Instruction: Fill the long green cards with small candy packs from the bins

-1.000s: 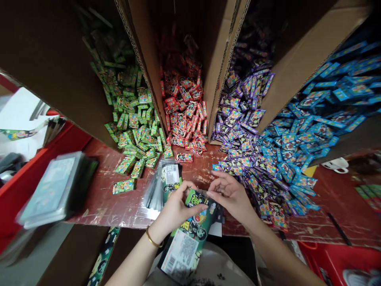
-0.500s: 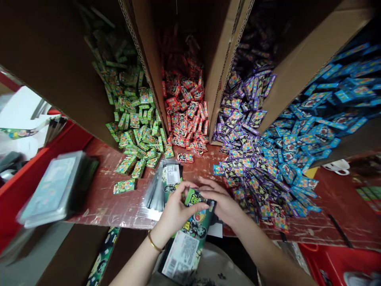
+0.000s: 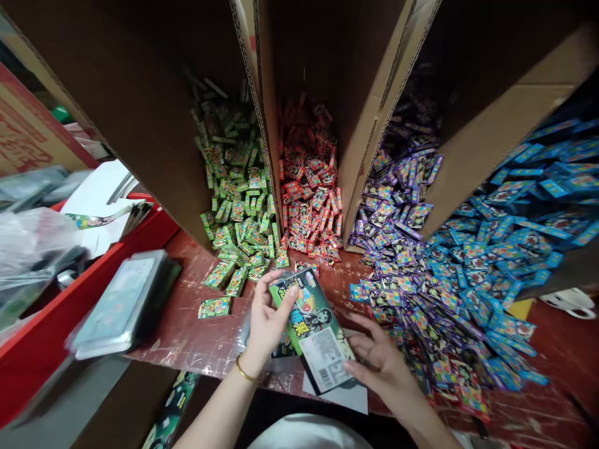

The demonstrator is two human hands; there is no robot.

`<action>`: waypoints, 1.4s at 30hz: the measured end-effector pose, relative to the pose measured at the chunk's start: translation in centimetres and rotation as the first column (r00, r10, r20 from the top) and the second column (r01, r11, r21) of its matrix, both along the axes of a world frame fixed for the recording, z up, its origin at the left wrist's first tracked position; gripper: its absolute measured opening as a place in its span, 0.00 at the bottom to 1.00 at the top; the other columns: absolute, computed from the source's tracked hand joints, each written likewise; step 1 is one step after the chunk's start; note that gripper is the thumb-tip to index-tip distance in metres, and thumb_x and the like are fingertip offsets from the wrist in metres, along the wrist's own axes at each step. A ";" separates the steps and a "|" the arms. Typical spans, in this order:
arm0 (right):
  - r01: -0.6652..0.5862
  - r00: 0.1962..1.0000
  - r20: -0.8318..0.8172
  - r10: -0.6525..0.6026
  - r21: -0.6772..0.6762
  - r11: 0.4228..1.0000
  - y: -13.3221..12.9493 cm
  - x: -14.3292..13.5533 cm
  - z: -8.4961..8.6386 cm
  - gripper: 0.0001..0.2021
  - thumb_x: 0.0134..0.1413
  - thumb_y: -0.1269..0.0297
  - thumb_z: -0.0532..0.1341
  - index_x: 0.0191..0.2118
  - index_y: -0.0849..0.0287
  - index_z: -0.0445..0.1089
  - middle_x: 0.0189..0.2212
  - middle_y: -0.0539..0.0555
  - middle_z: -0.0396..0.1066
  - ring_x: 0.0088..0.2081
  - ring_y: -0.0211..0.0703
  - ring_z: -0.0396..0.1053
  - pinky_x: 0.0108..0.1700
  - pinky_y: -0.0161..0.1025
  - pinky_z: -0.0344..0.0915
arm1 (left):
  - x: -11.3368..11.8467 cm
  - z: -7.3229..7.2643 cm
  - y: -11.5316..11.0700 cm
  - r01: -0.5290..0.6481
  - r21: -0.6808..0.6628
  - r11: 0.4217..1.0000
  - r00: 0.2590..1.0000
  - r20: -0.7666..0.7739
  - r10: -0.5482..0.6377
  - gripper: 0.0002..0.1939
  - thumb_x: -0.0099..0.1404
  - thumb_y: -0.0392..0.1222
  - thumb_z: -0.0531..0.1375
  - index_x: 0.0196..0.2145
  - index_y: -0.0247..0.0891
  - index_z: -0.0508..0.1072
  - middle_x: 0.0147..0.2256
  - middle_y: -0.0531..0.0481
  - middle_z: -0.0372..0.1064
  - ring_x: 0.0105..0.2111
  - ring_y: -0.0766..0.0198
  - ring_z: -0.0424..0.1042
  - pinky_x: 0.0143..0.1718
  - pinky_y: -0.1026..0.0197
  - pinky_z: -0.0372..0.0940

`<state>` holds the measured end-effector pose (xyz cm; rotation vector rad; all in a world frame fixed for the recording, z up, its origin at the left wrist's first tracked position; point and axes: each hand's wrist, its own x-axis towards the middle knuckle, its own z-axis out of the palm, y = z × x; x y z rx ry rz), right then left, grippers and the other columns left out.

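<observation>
A flat green and black printed package (image 3: 312, 321) with a white barcode label slants over the table's front edge. My left hand (image 3: 271, 315) is closed on its upper left side, thumb on the front face. At its lower right corner is my right hand (image 3: 377, 358), thumb over the label's edge and the other fingers curled near the side. Beneath the package lie clear plastic sleeves (image 3: 246, 327), mostly hidden, and a white sheet (image 3: 349, 398). A single green candy packet (image 3: 214, 307) rests to the left.
Cardboard boxes (image 3: 264, 125) spill green (image 3: 238, 212), red (image 3: 309, 218), purple (image 3: 393, 231) and blue (image 3: 491, 249) packets onto the red table (image 3: 187, 337). Wrapped flat packs (image 3: 119, 305) are stacked at left by a red bin (image 3: 88, 274). White scissors handles (image 3: 568, 302) lie at right.
The package has risen and turned, its label now facing up by my right hand. My right hand has shifted from its top end to its lower corner. The view has swung left.
</observation>
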<state>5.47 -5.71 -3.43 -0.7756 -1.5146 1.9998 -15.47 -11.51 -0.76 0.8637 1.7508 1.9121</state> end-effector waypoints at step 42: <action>0.501 0.862 -0.272 -0.428 0.322 0.804 -2.4 -3.1 -2.9 0.25 0.54 0.71 0.61 0.56 0.52 0.54 0.39 0.54 0.73 0.41 0.42 0.72 0.44 0.42 0.71 | 5.8 -3.9 -2.4 0.267 0.042 0.963 0.942 0.199 -0.270 0.13 0.56 0.38 0.64 0.35 0.40 0.62 0.34 0.49 0.74 0.36 0.62 0.73 0.40 0.59 0.64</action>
